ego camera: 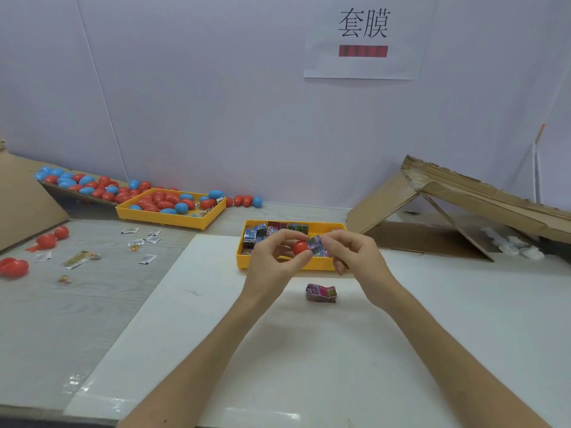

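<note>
My left hand (273, 261) grips a red plastic egg (299, 247) between thumb and fingers, above the near edge of a small yellow tray (278, 263). My right hand (349, 250) pinches a printed film sleeve (317, 246) that sits against the egg's right end. The small yellow tray holds several more printed sleeves (256, 234). A crumpled purple sleeve (321, 293) lies on the white board (216, 335) just below my hands.
A larger yellow tray (213, 218) at the back left holds red and blue eggs (167, 202); more spill along a cardboard ramp (77, 193). Loose red eggs (46, 240) and small packets (147, 259) lie on the left table. Folded cardboard (457, 205) stands at the right.
</note>
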Demonstrator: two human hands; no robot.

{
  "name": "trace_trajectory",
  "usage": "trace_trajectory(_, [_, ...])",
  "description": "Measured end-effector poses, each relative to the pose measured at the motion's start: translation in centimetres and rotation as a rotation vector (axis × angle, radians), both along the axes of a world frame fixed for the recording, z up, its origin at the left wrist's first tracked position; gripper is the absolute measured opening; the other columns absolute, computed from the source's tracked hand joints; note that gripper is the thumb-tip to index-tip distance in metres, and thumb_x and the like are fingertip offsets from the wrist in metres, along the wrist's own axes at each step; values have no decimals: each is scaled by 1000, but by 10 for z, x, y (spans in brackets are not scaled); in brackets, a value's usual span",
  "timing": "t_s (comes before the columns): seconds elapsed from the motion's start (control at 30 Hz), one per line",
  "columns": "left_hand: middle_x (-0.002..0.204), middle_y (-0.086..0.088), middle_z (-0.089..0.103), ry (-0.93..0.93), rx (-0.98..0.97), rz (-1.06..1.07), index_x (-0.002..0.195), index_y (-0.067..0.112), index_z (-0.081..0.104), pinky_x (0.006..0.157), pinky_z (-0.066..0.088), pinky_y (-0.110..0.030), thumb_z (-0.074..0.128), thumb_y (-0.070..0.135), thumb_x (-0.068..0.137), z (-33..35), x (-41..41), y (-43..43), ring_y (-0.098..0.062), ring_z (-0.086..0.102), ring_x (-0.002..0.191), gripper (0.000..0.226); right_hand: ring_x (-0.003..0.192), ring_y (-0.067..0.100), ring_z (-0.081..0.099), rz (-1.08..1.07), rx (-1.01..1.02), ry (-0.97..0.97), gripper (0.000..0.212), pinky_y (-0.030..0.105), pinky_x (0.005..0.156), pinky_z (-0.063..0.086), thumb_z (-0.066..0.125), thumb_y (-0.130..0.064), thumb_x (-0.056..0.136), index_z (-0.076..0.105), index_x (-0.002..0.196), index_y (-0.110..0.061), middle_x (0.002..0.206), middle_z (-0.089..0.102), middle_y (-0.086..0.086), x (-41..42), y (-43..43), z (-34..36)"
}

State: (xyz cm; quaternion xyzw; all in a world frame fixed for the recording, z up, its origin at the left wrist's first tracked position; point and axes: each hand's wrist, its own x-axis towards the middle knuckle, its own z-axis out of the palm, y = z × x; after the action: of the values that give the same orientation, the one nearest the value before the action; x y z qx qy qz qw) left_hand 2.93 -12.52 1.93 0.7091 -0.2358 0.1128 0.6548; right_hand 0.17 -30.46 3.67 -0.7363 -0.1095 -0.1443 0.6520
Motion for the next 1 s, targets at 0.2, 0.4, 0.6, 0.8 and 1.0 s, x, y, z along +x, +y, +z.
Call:
trace_trajectory(0.2, [92, 15, 69, -64, 66, 16, 98, 39, 69, 73, 57, -23, 82, 18, 82, -3, -1, -2, -5, 66, 82, 29, 51, 12, 40, 25, 49, 86, 8, 23, 52, 40, 69, -16, 92, 76, 87, -14, 58, 52, -9, 3, -1, -4])
trace_trajectory(0.4, [94, 19, 68, -66, 73, 21, 99, 38, 68, 73, 58, -22, 82, 17, 83, -2, -2, -2, -4, 66, 83, 30, 52, 13, 42, 17, 16, 73, 8, 24, 51, 41, 70, -16, 92, 75, 89, -12, 58, 53, -7, 2, -1, -4])
trace_trajectory(0.6, [95, 12, 72, 11, 32, -6, 100, 34, 72, 78, 61, -29, 82, 19, 84, -2, -2, -2, -8, 69, 85, 24, 53, 11, 46, -36, -90, -5, 14, 24, 51, 39, 72, -17, 93, 76, 82, -24, 60, 54, -9, 3, 0, -5])
trace_trajectory(0.8, [90, -4, 75, 101, -74, -52, 97, 19, 75, 79, 63, -39, 75, 13, 90, -1, -2, -1, -20, 75, 83, 9, 66, 19, 55, -54, -184, -113, 8, 26, 60, 44, 75, -21, 91, 77, 86, -26, 73, 66, -7, 6, -2, -9])
trace_trajectory(1.0, [94, -13, 75, 277, -234, -123, 100, 9, 74, 73, 59, -26, 72, 7, 91, 4, -2, 1, -24, 75, 84, 10, 64, 19, 48, -40, -121, -130, 12, 26, 57, 38, 79, -30, 82, 75, 93, -31, 70, 59, -8, 6, -1, -9])
